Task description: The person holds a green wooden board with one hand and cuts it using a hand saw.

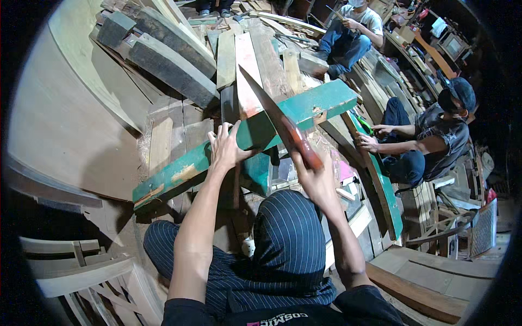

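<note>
A long green-painted wooden beam (187,165) lies slantwise in front of me, rising toward the right, with bare wood showing in chipped spots. My left hand (224,149) grips its middle, fingers spread over the top and bent toward the far edge. In my right hand (318,176) is a handsaw (300,145), held by its reddish-brown handle. The saw's tapering blade crosses above the beam and points away to the upper left. Whether its teeth touch the wood I cannot tell. Below the beam, between my hands, is another green block (257,173).
Heavy dark timbers (171,68) are stacked at the far left, beside a curved wood panel (70,108). At right a person (435,127) holds a green-handled tool against another green beam (383,190). A second person (353,35) sits farther back. Slatted wooden frames (103,282) stand near left.
</note>
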### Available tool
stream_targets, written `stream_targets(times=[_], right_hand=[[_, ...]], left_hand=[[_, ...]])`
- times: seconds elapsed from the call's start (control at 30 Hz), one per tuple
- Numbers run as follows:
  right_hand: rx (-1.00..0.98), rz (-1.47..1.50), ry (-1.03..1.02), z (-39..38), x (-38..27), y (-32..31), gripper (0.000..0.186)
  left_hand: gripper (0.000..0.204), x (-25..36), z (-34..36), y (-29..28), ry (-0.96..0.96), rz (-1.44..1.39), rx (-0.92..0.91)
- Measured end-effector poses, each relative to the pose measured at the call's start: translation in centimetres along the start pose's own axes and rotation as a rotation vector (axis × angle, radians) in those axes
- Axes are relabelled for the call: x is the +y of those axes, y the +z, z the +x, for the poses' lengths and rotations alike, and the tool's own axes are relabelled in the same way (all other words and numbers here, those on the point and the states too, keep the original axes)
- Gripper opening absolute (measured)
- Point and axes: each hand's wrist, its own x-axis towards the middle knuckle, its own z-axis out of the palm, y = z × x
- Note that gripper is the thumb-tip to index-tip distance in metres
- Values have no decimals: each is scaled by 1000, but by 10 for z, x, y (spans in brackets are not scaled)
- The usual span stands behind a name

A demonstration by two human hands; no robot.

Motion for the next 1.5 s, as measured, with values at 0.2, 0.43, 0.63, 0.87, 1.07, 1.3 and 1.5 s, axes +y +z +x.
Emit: stream_targets(times=[0.2, 0.43, 0.63, 0.87, 1.07, 1.3, 1.5], right_hand=[[-90, 152, 348, -108, -18, -88, 14], [26, 24, 258, -142, 1, -104, 16], [139, 119, 318, -154, 12, -101, 17], [130, 227, 373, -152, 11, -110, 16], [-89, 503, 318, -156, 1, -119, 46], [-294, 356, 337, -154, -12, -122, 50], [-219, -99, 142, -143, -23, -103, 30]], left_hand=[[99, -6, -5, -9, -27, 45, -6], [97, 1, -3, -8, -55, 15, -35], [102, -4, -4, -6, -14, -11, -30], [103, 1, -1, -8, -32, -45, -31], [105, -4, -1, -3, -24, -11, -10], [102, -3, -1, -4, -22, 19, -20], [99, 0, -2, -9, -55, 39, -40]])
